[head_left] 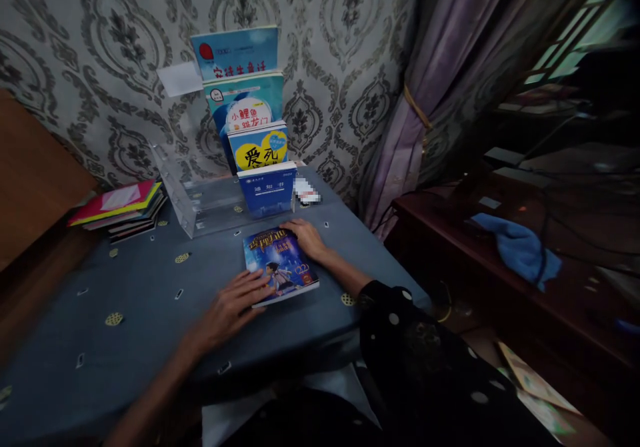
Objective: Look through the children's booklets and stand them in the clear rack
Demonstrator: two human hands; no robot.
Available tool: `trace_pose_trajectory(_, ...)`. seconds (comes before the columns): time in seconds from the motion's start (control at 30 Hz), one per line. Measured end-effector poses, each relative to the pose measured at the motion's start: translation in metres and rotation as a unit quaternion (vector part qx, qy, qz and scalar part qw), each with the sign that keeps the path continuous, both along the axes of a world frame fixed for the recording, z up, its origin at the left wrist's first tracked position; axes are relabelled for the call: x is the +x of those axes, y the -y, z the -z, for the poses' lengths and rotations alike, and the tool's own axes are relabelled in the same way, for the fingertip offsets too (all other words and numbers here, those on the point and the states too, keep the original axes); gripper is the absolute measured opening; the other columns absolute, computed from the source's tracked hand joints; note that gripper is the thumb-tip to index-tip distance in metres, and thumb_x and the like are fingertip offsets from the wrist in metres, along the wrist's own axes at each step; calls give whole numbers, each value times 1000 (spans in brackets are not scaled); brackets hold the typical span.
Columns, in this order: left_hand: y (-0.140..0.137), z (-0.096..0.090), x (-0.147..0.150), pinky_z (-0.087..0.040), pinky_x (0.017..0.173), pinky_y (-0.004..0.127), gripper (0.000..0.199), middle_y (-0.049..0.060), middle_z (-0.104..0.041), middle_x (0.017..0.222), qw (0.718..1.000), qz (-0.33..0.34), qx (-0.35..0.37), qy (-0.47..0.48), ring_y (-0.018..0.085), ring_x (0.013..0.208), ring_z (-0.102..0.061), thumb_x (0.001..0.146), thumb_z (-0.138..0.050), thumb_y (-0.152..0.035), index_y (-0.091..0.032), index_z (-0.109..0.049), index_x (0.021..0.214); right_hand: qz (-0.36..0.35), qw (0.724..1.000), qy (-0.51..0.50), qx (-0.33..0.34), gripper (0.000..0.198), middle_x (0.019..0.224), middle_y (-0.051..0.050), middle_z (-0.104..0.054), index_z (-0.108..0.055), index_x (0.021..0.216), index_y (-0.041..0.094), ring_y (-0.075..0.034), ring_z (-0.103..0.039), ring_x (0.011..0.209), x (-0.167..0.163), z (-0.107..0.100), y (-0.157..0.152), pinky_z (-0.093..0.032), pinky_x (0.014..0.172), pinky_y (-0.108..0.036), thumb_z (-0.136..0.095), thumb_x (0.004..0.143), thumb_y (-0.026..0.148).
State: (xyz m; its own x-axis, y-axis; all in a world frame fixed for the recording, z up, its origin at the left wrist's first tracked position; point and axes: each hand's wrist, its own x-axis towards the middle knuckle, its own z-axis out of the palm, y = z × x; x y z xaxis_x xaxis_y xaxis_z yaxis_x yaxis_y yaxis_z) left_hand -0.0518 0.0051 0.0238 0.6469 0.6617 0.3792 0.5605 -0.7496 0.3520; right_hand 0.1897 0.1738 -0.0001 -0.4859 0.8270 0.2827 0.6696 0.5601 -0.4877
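Blue and glossy, a paperback (pixel 285 260) lies flat on the patterned tablecloth (pixel 150 340), flanked by a person's two bare hands. The left hand (pixel 233 307), fingers extended and slightly parted, rests on the cover at the book's eight o'clock; the right hand (pixel 305 237) bends its fingers at the top edge, toward one o'clock, though whether it pinches the book cannot be told. The volume looks light and fairly stiff, its sleek cover likely slippery and its corners apt to crease; opposite side edges, with the pages kept together, seem the surest hold. The cover shows "(22)" beneath ornate gold lettering too stylised to read surely. Toward twelve o'clock, a clear rack (pixel 175 190) displays a blue volume (pixel 267 193) marked "通知书", a yellow-hearted book (pixel 257 153) showing "爱死", then "小鲤鱼跳龙门" on a teal book (pixel 217 103) and "安徒生童话" atop the rearmost book (pixel 240 50).
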Motion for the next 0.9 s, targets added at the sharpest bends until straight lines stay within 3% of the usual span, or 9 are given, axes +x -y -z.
trace_pose_trajectory(0.13,8,10,1,-46,112,49,36,5,-62,140,997,-18,-76,-11,23,135,-53,101,-51,-33,-31,-61,135,9,1000,20,15,50,125,-9,-69,-60,138,22,-25,-59,114,4,0,2,-43,102,-39,-46,92,6)
trace_pose_trajectory(0.23,5,12,-1,-46,111,48,34,6,-62,140,995,-41,-88,0,23,132,-56,102,-48,-33,-30,-63,132,8,1000,24,9,51,119,-9,-72,-64,132,21,-25,-60,112,7,1,1,-45,99,-39,-43,90,1)
trace_pose_trajectory(0.53,-50,31,-16,-37,117,50,49,16,-53,148,975,-213,-58,20,29,139,-49,97,-48,-43,-15,-58,137,47,999,-12,-16,37,123,-11,-71,-65,129,15,-26,-64,112,4,-4,11,-45,101,-37,-44,99,18)
trace_pose_trajectory(0.7,-67,36,-17,-35,118,51,51,18,-54,146,971,-230,-47,38,30,138,-49,96,-46,-45,-13,-60,134,77,996,-33,-30,37,125,-14,-71,-63,130,12,-27,-65,115,2,-5,13,-46,101,-36,-45,99,19)
trace_pose_trajectory(0.9,-80,32,-14,-38,116,50,51,18,-58,142,972,-231,-40,28,31,133,-54,95,-45,-46,-13,-63,131,102,992,-55,-45,37,119,-10,-74,-62,131,16,-23,-68,109,1,-5,11,-48,98,-33,-44,99,21)
